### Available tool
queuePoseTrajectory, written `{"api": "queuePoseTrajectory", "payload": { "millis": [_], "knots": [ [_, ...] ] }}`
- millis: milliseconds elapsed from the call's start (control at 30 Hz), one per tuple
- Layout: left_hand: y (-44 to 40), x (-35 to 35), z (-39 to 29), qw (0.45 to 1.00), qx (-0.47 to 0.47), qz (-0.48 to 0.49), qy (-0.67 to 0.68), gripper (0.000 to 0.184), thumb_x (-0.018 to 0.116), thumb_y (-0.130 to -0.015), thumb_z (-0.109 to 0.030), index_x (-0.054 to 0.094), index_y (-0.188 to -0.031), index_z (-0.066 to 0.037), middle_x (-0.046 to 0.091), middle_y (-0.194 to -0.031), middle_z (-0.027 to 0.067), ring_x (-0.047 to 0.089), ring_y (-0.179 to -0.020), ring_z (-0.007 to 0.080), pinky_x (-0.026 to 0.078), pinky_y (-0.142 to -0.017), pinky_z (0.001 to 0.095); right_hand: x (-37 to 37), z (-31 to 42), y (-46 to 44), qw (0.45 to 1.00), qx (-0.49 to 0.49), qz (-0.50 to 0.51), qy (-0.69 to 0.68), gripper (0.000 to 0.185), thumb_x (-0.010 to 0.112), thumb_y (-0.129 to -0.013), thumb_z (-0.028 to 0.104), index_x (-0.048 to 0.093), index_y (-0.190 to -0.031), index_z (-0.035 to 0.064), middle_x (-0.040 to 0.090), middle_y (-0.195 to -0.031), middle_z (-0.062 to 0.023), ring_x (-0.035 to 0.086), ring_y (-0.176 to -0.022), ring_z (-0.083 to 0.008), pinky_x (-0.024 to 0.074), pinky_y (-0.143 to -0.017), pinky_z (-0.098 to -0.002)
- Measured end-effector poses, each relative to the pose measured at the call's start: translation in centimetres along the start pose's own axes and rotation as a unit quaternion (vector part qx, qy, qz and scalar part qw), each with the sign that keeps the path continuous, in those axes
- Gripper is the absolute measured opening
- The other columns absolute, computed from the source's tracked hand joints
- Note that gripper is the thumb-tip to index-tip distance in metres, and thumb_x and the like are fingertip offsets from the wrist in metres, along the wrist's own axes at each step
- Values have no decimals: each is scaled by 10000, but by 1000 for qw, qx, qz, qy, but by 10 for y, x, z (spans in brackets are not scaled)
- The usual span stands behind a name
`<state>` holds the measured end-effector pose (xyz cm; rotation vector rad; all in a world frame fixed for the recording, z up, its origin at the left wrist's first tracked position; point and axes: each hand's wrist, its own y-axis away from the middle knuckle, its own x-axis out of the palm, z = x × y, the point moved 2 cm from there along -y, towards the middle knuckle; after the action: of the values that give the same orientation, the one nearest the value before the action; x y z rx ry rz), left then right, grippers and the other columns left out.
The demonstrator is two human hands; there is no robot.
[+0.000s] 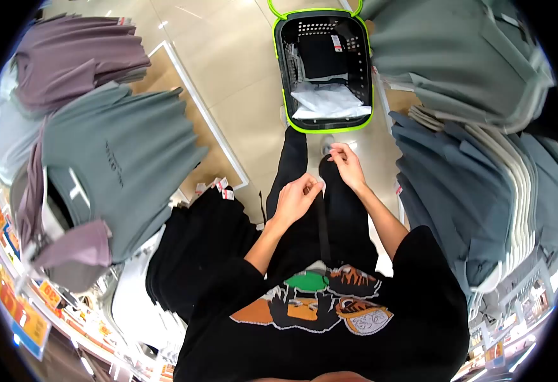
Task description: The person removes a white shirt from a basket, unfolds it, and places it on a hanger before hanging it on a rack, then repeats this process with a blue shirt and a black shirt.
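My left hand is held in front of my legs, its fingers pinched together at a small white piece too small to name. Just below it, a dark strap-like strip runs down over my black trousers. To the upper right is my right hand, thumb and fingertips closed; whatever they hold, if anything, does not show. The hands are apart. Beyond them a black shopping basket with a green rim contains folded black clothing with a tag and a white plastic-like package.
Grey-green T-shirts, mauve shirts and black garments hang at left. Blue-grey shirts and grey-green shirts hang at right. White-edged low platforms border the tiled floor.
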<state>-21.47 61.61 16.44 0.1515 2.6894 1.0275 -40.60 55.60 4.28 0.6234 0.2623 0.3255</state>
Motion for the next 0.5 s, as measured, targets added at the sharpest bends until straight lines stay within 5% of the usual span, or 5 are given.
{"api": "queuePoseTrajectory", "payload": {
  "millis": [333, 367, 400, 500],
  "knots": [
    [-163, -27, 69, 994, -106, -11, 26, 292, 624, -1043, -292, 643, -967, -10, 636, -709, 34, 568, -643, 97, 452, -605, 295, 3, -121, -276, 998, -12, -37, 53, 227, 610, -949, 115, 620, -1167, 53, 712, -1015, -102, 710, -756, -185, 549, -729, -336],
    [-173, -26, 78, 993, -117, -22, 27, 293, 621, -1045, -291, 644, -973, -9, 637, -709, 34, 577, -648, 98, 455, -602, 295, 0, -149, -310, 992, 80, -31, 92, 247, 632, -917, 120, 633, -1156, 60, 714, -1031, -106, 714, -762, -197, 552, -720, -343],
    [-186, -23, 89, 992, -119, -21, 20, 299, 616, -1050, -294, 643, -969, -8, 639, -717, 31, 585, -658, 98, 466, -605, 282, 1, -187, -345, 992, 47, -69, 93, 268, 652, -909, 139, 640, -1157, 36, 714, -1049, -107, 714, -774, -198, 556, -702, -342],
    [-215, -10, 106, 988, -140, -27, 50, 301, 620, -1051, -294, 639, -963, -7, 644, -728, 34, 596, -669, 99, 487, -624, 272, 5, -210, -412, 978, 184, -91, -28, 305, 678, -940, 217, 645, -1170, 18, 712, -1070, -89, 711, -814, -181, 560, -692, -349]
  ]
}}
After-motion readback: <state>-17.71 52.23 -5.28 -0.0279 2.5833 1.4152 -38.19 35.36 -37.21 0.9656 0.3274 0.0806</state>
